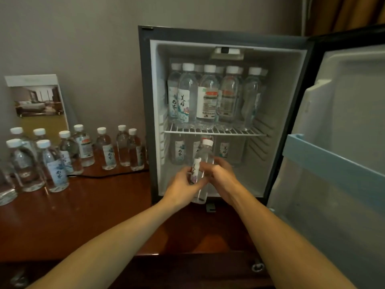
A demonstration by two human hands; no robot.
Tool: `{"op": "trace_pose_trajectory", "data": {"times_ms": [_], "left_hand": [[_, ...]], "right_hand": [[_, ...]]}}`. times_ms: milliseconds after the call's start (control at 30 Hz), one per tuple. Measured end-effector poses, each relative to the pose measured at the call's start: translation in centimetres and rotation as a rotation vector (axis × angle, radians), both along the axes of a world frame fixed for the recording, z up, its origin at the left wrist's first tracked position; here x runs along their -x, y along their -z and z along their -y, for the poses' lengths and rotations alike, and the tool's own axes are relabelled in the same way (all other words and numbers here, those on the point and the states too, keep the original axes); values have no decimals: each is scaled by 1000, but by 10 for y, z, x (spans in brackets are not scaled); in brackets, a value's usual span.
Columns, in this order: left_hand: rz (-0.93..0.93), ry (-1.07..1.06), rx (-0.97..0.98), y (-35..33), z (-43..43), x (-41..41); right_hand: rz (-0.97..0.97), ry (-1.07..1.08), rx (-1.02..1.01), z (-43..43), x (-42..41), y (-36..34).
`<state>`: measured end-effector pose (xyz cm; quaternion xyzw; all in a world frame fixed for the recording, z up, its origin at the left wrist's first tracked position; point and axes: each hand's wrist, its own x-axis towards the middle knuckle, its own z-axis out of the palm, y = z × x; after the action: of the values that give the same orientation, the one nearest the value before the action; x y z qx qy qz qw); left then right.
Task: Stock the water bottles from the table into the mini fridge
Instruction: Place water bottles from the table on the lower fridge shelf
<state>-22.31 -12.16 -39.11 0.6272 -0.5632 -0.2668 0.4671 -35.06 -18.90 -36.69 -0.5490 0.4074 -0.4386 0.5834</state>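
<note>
A bottle [201, 167] stands nearly upright, its cap tipped slightly right, at the mouth of the fridge [227, 113], below the shelf [214, 131]. Both hands grasp it: left hand [183, 185] fingers [190, 171] wrap its labelled side, right hand [221, 176] fingers [208, 166] close on the other side. More bottles fill the fridge's shelf and back. Left of the fridge, loose bottles [62, 155] stand on the glossy brown worktop [87, 205] before a grey wall [83, 49] and a leaning card [37, 101]. The fridge door [341, 126] hangs open at right.

Capped clear bottle [203, 163] upright at open mini fridge's [227, 44] lower compartment, perhaps entering.
</note>
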Motion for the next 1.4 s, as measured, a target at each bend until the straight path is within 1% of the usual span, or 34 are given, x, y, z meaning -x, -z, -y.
{"op": "trace_pose_trajectory", "data": {"times_ms": [67,133,200,300,367,467,567,700,933,1167,1267,1400], "left_hand": [[12,-97,-8,-2,12,5],[44,-220,-6,-4,24,11],[46,-289,13,-1,36,13],[6,-305,86,10,48,9],[-5,-320,138,15,55,3],[8,-351,187,18,69,-8],[40,-343,195,23,80,-18],[138,-416,172,28,91,-27],[143,-441,162,24,104,-37],[108,-423,156,25,104,-37],[74,-393,123,26,96,-37],[78,-341,92,17,77,-35]], "right_hand": [[-48,47,41,11,-11,0],[-122,140,83,20,-26,-2],[-180,223,111,28,-38,-2],[-261,229,243,38,-46,0],[-281,208,307,44,-49,2],[-290,235,398,52,-57,5],[-317,252,448,61,-68,10],[-421,295,514,72,-84,10],[-509,369,498,80,-90,14],[-593,357,456,76,-89,11],[-603,338,430,69,-84,11],[-612,319,425,51,-78,8]]}}
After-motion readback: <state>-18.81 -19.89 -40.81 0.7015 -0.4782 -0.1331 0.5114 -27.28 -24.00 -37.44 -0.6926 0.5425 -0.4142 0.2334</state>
